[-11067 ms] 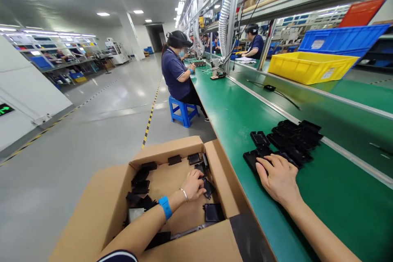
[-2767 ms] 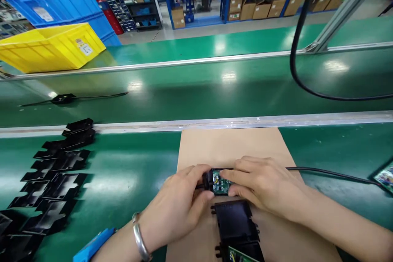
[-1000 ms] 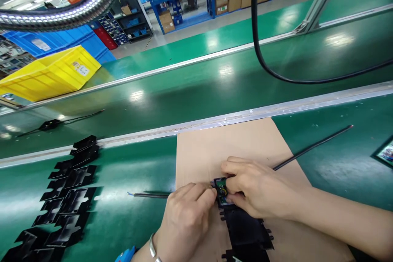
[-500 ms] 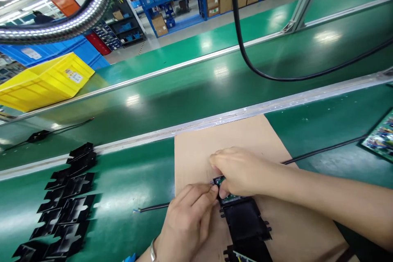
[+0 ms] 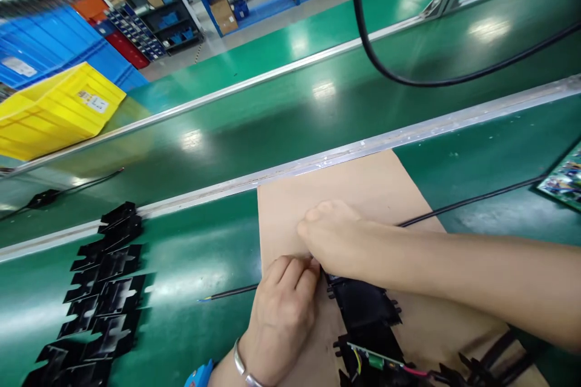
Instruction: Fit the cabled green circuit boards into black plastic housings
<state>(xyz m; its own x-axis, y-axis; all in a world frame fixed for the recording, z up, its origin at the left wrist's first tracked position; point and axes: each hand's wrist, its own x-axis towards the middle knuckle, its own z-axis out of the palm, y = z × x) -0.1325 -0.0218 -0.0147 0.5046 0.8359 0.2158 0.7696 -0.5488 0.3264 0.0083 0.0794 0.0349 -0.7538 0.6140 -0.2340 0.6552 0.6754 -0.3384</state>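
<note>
My left hand (image 5: 287,308) is closed, its thumb and fingertips pinched at the far left end of a black plastic housing (image 5: 367,307) lying on a brown cardboard sheet (image 5: 290,211). Over that same end bends my right hand (image 5: 334,239), fingers curled down and closed. It hides most of the housing's end and whatever its fingertips press or grip. A black cable (image 5: 233,292) with bare coloured wire ends comes out left of my left hand; another stretch of black cable (image 5: 472,201) runs off to the right from behind my right forearm.
Several black plastic housings (image 5: 120,293) lie in overlapping rows at left. Nearer me, a small circuit board with wires (image 5: 376,361) rests by more black parts. Green circuit boards (image 5: 565,178) sit at far right. A metal rail (image 5: 318,163) borders the bench; a yellow bin (image 5: 59,112) stands beyond.
My right hand has shifted slightly left and tipped over, covering the green board that showed in the housing's end. My left hand stays at that end. The view has tilted downward.
</note>
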